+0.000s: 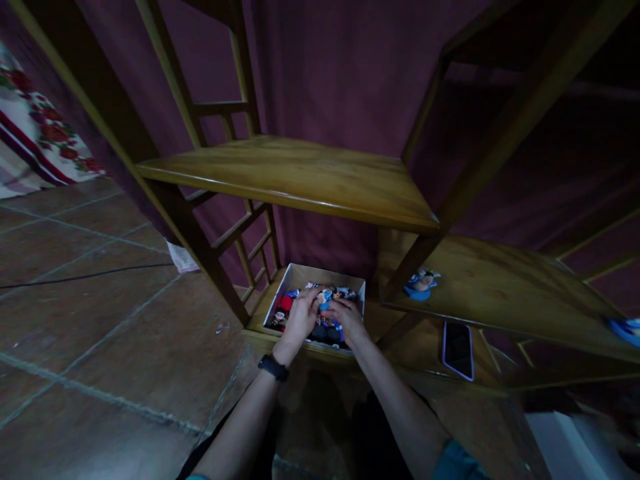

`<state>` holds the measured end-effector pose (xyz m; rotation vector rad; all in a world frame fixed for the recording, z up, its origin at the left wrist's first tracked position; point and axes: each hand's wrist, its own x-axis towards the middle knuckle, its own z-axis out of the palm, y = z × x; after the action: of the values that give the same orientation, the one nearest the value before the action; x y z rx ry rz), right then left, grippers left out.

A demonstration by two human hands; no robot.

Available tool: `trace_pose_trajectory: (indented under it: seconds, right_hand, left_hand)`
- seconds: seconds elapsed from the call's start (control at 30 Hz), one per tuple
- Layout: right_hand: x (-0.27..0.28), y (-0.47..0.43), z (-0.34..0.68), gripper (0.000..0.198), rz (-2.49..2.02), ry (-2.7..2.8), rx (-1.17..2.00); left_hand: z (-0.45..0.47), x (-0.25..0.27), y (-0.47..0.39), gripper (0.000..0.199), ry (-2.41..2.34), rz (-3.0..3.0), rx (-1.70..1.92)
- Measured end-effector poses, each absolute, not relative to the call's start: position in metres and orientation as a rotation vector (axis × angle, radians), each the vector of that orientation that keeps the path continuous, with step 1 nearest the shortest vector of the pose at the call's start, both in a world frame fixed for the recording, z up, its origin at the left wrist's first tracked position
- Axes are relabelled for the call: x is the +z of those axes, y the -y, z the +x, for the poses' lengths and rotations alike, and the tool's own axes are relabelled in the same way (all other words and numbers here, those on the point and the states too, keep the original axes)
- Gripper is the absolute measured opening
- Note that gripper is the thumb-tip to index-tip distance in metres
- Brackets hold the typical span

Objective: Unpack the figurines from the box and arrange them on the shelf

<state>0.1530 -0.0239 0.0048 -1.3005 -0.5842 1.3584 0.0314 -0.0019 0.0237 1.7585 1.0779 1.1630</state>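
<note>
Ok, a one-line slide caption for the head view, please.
Left hand and right hand reach into an open box of small colourful items on a low wooden shelf.

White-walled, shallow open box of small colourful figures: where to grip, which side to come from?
Probably by the opposite left and right walls of the shallow white-walled box, one hand each, from the front. The front faces the person, while a brown wooden shelf spans overhead. Small colourful figures crowd its open top, so grip the walls and keep it level.
</note>
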Motion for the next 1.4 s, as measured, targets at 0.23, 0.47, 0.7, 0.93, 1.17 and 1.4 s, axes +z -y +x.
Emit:
trace_pose_trajectory:
  seconds: [0.23,0.47,0.7,0.93,1.17,1.4]
  right_hand:
    - [0.016,0.018,0.149,0.021,-1.146,0.547,1.425]
    - [0.018,0.016,0.151,0.024,-1.066,0.575,1.473]
    - [0.01,0.016,0.149,0.027,-1.228,0.785,1.436]
    - [0.006,0.015,0.16,0.041,-1.532,1.355,0.809]
    - [0.014,0.012,0.166,0.023,-1.48,1.63,0.603]
    - [0.003,0.01,0.167,0.026,-1.536,1.572,0.64]
  left_hand:
    - [0.025,0.035,-0.008,0.038,-0.954,1.522,1.23]
    - [0.023,0.03,-0.004,0.042,-0.904,0.774,1.054]
    - [0.03,0.016,-0.002,0.022,-0.9,0.653,1.02]
    - [0.028,0.011,-0.005,0.021,-0.981,0.568,1.058]
    - [0.032,0.011,-0.001,0.019,-0.988,0.642,1.06]
    - [0.035,0.022,0.01,0.016,-0.993,0.65,1.07]
